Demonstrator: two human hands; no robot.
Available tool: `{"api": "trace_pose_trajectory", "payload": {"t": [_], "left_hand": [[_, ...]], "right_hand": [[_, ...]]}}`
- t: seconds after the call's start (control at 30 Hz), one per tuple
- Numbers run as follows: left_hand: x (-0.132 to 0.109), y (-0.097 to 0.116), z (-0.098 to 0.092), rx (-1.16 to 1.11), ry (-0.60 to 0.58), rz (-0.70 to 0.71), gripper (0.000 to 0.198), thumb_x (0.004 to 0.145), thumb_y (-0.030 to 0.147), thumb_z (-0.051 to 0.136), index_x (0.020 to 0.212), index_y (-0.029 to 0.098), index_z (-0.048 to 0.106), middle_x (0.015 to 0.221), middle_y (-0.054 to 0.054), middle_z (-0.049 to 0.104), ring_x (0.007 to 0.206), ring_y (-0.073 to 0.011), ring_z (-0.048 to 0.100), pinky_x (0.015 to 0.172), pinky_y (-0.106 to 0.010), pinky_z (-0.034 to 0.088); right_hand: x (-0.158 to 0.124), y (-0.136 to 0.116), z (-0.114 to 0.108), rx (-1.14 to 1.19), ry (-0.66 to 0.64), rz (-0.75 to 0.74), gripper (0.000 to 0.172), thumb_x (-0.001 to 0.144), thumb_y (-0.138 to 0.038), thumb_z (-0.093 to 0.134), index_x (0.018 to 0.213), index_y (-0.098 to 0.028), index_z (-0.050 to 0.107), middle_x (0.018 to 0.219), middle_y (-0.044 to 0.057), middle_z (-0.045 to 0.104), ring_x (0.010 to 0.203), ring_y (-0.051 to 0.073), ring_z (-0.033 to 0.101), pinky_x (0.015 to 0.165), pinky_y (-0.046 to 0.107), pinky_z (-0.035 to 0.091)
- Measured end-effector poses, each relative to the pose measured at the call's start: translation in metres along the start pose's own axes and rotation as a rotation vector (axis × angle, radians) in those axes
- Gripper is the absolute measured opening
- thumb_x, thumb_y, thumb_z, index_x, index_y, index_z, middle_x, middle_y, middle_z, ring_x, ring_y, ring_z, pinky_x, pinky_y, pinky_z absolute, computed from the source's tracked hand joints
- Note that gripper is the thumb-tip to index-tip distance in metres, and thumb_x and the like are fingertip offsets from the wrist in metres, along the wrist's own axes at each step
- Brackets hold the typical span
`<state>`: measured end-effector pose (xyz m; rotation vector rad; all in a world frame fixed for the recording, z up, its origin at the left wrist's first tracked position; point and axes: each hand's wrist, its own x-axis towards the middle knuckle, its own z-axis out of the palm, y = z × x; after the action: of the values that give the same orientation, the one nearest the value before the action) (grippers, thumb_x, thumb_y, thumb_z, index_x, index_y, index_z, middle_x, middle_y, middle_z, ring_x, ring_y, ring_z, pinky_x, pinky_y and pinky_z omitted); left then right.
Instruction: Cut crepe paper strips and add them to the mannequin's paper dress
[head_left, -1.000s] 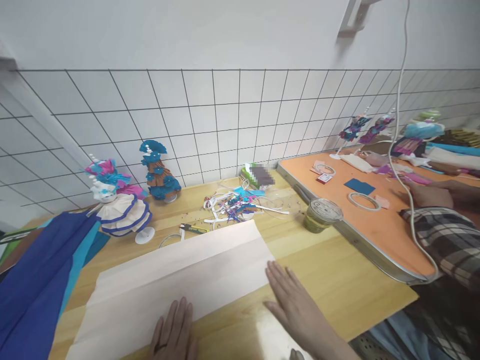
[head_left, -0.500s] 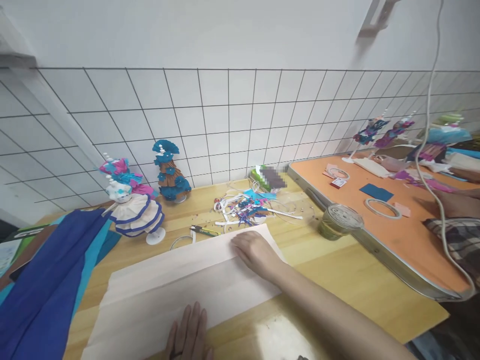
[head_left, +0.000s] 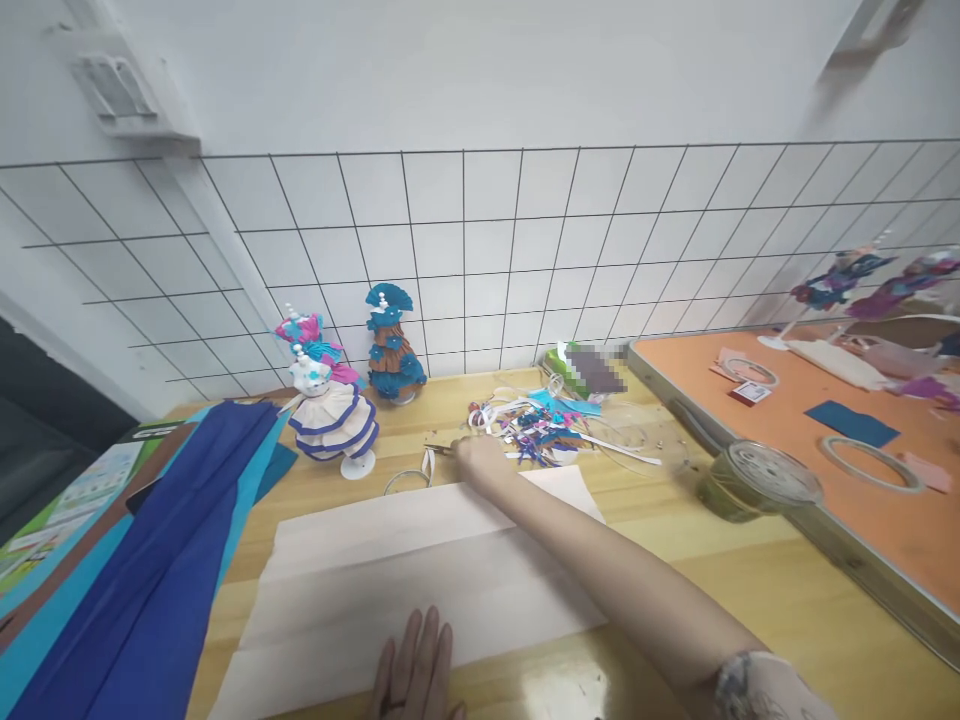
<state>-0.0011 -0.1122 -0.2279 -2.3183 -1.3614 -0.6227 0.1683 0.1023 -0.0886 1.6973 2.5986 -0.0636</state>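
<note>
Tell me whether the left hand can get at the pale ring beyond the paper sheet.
Probably yes: the left hand rests on the paper sheet, with only flat paper between it and the pale ring. The right hand, off to the ring's right, seems to leave that path free.

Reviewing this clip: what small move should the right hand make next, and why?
Probably close the right hand securely around the slim tool and lift it. The hand is right at the tool, by the far edge of the paper, though whether it grips it is hidden. The left hand rests on the paper, seemingly able to steady it.
</note>
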Motion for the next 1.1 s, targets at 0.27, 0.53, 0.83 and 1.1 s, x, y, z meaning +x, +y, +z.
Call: {"api": "trace_pose_trajectory", "payload": {"t": [0.27, 0.53, 0.83, 1.1], "left_hand": [[0.001, -0.007, -0.006, -0.027, -0.012, 0.062, 0.051, 0.078, 0.026, 0.047, 0.128, 0.022, 0.046, 0.118, -0.007, 0.061, 0.125, -0.0243, 0.04, 0.107, -0.041, 0.022], [0.106, -0.037, -0.06, -0.186, -0.169, -0.046, 0.025, 0.085, 0.028, 0.047, 0.105, 0.02, 0.06, 0.097, -0.005, 0.067, 0.09, -0.0212, 0.058, 0.08, -0.033, 0.042], [0.22, -0.047, -0.004, -0.441, -0.194, -0.455, 0.019, 0.081, 0.025, 0.053, 0.066, 0.016, 0.061, 0.074, -0.005, 0.063, 0.077, -0.018, 0.055, 0.072, -0.028, 0.036], [0.216, -0.046, 0.033, -0.571, -0.239, -0.428, 0.022, 0.079, 0.021, 0.051, 0.058, 0.015, 0.056, 0.065, -0.003, 0.059, 0.07, -0.0147, 0.054, 0.067, -0.025, 0.036]], "right_hand": [[-0.015, 0.035, -0.027, 0.021, 0.222, 0.043, 0.027, 0.095, -0.017, 0.032, 0.112, -0.016, 0.053, 0.101, 0.01, 0.062, 0.093, 0.019, 0.058, 0.073, 0.027, 0.041], [-0.029, 0.041, -0.035, 0.033, 0.267, -0.047, 0.028, 0.095, -0.019, 0.029, 0.11, -0.017, 0.054, 0.098, 0.009, 0.063, 0.086, 0.018, 0.058, 0.067, 0.024, 0.036], [-0.044, 0.04, -0.034, 0.03, 0.259, -0.098, 0.032, 0.091, -0.013, 0.036, 0.118, -0.018, 0.05, 0.105, 0.01, 0.061, 0.097, 0.019, 0.055, 0.072, 0.025, 0.038], [-0.044, 0.056, -0.032, 0.032, 0.255, -0.109, 0.027, 0.09, -0.013, 0.039, 0.112, -0.016, 0.055, 0.097, 0.009, 0.064, 0.091, 0.019, 0.057, 0.069, 0.024, 0.036]]}}
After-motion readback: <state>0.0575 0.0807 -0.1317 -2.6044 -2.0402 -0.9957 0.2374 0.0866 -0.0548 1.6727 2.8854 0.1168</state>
